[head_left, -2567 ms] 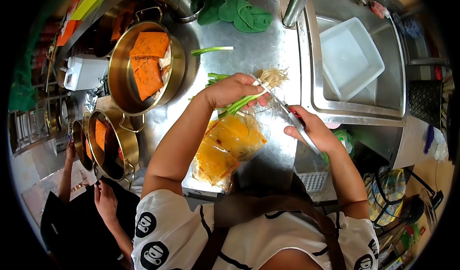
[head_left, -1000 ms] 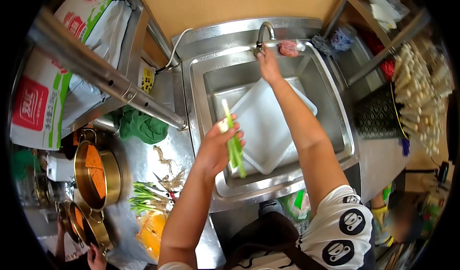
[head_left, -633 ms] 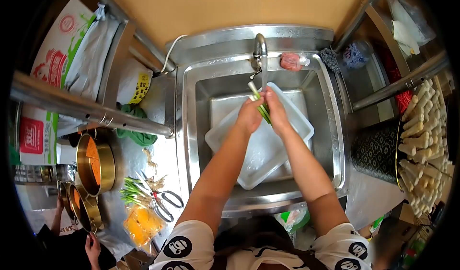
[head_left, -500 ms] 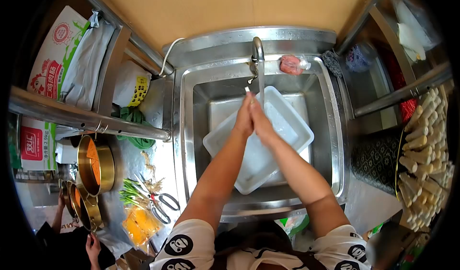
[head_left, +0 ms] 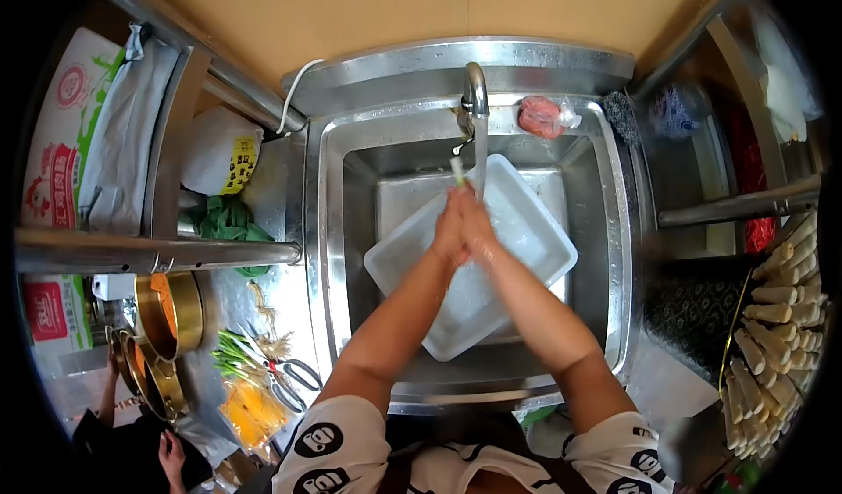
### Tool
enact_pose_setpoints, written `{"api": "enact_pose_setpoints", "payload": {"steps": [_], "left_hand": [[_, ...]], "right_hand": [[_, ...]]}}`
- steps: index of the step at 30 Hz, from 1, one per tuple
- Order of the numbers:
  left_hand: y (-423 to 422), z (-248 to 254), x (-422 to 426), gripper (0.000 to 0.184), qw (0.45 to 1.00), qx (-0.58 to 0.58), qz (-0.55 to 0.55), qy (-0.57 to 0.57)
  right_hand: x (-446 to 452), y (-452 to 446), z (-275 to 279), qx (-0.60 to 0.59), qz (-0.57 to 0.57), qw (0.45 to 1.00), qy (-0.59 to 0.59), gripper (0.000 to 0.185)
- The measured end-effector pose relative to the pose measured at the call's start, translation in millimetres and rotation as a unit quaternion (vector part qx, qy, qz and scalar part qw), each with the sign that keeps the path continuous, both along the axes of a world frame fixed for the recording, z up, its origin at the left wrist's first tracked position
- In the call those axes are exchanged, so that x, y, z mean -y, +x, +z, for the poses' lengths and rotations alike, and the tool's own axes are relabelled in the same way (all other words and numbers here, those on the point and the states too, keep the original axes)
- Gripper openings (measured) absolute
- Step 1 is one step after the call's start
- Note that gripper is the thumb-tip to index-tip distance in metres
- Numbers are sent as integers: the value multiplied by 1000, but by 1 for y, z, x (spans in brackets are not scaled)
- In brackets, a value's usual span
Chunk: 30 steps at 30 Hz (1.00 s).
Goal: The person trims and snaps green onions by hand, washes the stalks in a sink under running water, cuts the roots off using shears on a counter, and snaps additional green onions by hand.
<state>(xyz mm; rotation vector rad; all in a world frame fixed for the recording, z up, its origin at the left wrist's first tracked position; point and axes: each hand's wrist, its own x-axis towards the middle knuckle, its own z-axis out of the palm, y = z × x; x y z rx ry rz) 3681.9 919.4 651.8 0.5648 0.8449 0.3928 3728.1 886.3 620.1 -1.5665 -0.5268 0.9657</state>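
Note:
Over the sink (head_left: 589, 319), my left hand (head_left: 449, 231) and my right hand (head_left: 474, 222) are pressed together around a green onion (head_left: 458, 171). Only its pale end sticks out above the fingers; the rest is hidden. Water runs from the faucet (head_left: 475, 86) just beside it, at the hands. Below them a white plastic tub (head_left: 535, 231) lies tilted in the basin, wet inside.
Left counter: scissors (head_left: 294, 380), green onions (head_left: 231, 352), a bag of yellow food (head_left: 253, 411), a green cloth (head_left: 230, 222) and brass pots (head_left: 189, 314). A metal rail (head_left: 219, 255) crosses above. A co-worker's hand (head_left: 172, 454) shows lower left. A wrapped pink item (head_left: 539, 117) sits behind the sink.
My hands went from the counter to the sink, and the scissors were put down. My right hand reached the faucet, water now runs, and both hands closed around the green onion.

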Motion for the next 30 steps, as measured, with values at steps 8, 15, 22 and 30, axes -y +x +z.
{"api": "enact_pose_setpoints", "payload": {"steps": [8, 15, 22, 30], "left_hand": [[-21, -15, 14, 59, 985, 116, 85, -94], [-40, -8, 47, 51, 980, -85, -130, 124], [-29, -7, 42, 48, 984, -113, 103, 88], [-45, -25, -17, 47, 963, 47, -261, -45]], "right_hand": [[15, -5, 5, -133, -164, 976, 46, 17], [27, 18, -1, -469, -174, 851, 160, 17], [35, -37, 7, -245, -216, 945, 23, 25], [61, 14, 9, -465, 44, 884, -8, 29]]}}
